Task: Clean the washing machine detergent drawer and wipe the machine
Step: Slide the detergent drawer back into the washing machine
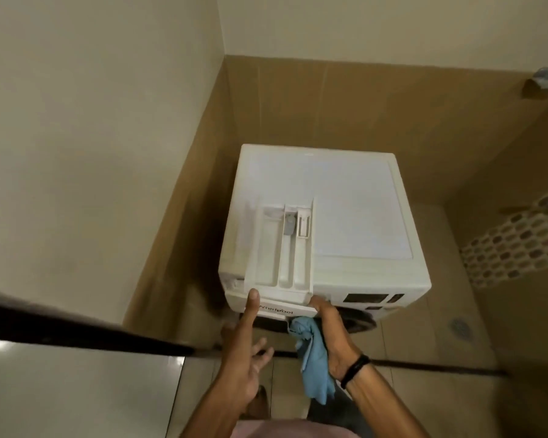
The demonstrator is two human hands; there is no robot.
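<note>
At the lower left a glossy grey panel with a dark top edge (76, 390) stands against the plain cream wall (92, 137).

Next to it the left hand (244, 352) reaches forward. Its straight index fingertip (253, 294) touches the left corner of the drawer's front. Its grip is wide, the other fingers spread loose and holding nothing.

The white plastic detergent drawer with three long compartments (282, 254) lies over the left part of the white front-loading washing machine's top (361, 216). The drawer's labelled front panel juts past the machine's front edge. Whether the drawer rests there or is held just above, I cannot tell.

Under that panel's right end hangs a crumpled light-blue cloth (314, 358), which the right hand (332, 336) holds in its grip against the palm. That hand's fingertips touch the panel's right corner. A black band (355, 369) circles the right wrist.

Further right, a dark display (366, 298) shows on the machine's front. The machine stands in a corner of brown wall tiles (329, 105). A strip of small mosaic tiles (519, 238) crosses the right wall, and a round floor drain (459, 327) sits near it.
</note>
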